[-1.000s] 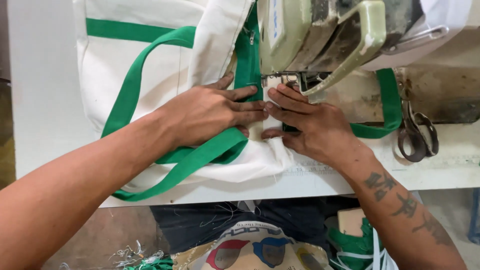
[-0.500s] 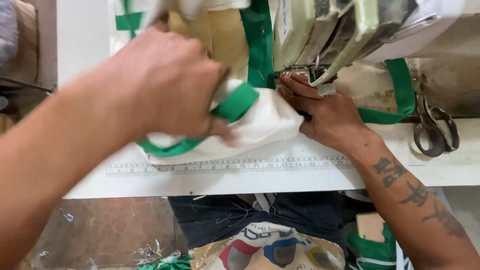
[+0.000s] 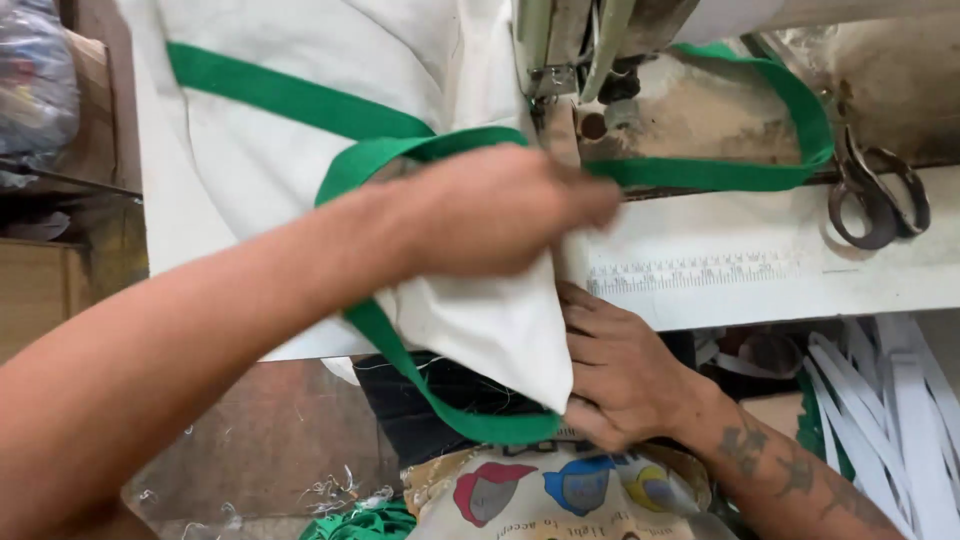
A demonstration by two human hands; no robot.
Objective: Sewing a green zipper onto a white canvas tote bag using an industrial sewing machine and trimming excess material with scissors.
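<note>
Left hand (image 3: 500, 215) clamps our white bag (image 3: 480, 320) (green strap (image 3: 400, 150) beside). Right hand (image 3: 620, 375) grips its edge from below, nearer us.

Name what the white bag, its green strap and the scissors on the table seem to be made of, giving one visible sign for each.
White bag: likely woven cloth, matte; it folds softly under the left hand.
Green strap: probably fabric webbing, flat and matte; it bends in loops.
Scissors: seemingly metal, dark and dull, with rigid looped handles.

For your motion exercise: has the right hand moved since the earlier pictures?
Yes. The right hand has come away from the sewing machine, down below the table edge.
</note>
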